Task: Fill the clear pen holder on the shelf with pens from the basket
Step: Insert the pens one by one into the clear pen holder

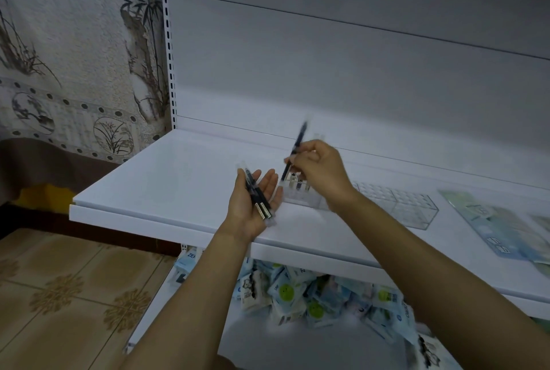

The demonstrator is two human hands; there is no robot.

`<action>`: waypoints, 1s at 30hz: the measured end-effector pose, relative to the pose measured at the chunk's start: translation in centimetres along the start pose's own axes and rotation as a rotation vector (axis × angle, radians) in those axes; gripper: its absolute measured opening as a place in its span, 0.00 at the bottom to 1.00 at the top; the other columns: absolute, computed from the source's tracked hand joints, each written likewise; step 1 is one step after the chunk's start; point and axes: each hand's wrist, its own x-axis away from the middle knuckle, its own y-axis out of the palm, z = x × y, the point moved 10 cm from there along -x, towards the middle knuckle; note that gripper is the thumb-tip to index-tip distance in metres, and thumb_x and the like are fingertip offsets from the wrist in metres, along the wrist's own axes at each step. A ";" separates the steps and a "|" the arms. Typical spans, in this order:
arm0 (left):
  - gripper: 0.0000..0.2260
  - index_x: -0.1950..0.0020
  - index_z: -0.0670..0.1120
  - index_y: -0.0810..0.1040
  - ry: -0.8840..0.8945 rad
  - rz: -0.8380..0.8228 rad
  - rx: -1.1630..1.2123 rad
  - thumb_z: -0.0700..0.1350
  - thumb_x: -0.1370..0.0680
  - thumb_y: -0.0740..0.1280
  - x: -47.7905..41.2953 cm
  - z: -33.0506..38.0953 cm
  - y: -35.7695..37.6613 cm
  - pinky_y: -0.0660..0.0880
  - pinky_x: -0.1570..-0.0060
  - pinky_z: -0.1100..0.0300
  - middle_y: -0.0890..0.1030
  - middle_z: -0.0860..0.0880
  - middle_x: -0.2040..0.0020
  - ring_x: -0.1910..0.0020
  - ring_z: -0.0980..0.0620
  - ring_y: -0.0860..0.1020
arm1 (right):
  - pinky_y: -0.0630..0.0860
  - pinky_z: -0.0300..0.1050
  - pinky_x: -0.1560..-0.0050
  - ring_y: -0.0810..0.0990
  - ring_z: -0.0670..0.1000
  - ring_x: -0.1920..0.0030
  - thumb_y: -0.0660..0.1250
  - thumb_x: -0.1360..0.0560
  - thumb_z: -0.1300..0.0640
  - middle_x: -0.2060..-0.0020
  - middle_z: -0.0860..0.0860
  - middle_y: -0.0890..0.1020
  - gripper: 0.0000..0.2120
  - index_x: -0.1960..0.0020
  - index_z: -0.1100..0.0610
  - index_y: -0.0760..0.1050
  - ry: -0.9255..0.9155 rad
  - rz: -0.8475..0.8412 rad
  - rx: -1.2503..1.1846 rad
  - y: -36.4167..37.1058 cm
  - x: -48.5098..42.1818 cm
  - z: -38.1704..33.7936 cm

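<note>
**Pen tipped over the holder's left end**

Nearest the camera, two bare forearms reach forward over a lower shelf [327, 349] heaped with small blue-and-white packets [285, 290]. To the left lies a patterned tan tile floor [59, 280].

Above the packets, at the front lip of the white shelf [178, 179], the left hand [241, 206] is turned palm up with its fingers straight and slightly spread. A few dark pens [259, 197] lie lengthwise across the palm, clear caps pointing away. Whether the thumb presses on them cannot be told.

Just beyond and to the right, the right hand [323, 173] has its fingers curled and pinches a single dark pen [298, 144] near its middle, between thumb and fingertips. This pen is tilted – top end leaning away and to the right, lower end down at the left end of the clear pen holder [416, 215]. It is blurred by motion, so whether its tip is already inside a slot cannot be told.

The holder sits on the shelf, running rightward from under the right hand, a long clear box divided into a grid of cells. A few standing pens [299, 183] occupy cells at its left end, partly hidden by the hand.

Farther right on the same shelf lie flat pale-blue packaged items [491, 226]. Behind everything rises the plain white back panel [357, 57] – and to its left a perforated upright [168, 42], against wallpaper [74, 42] printed with bamboo.
</note>
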 end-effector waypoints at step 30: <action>0.13 0.47 0.45 0.73 -0.023 -0.013 -0.062 0.53 0.24 0.68 0.2 -0.3 0.7 0.80 0.51 0.53 0.83 0.42 0.45 0.54 0.50 0.83 | 0.78 0.46 0.52 0.79 0.48 0.57 0.68 0.25 0.58 0.60 0.45 0.79 0.07 0.47 0.56 0.76 -0.165 0.245 0.318 -1.6 -2.1 4.0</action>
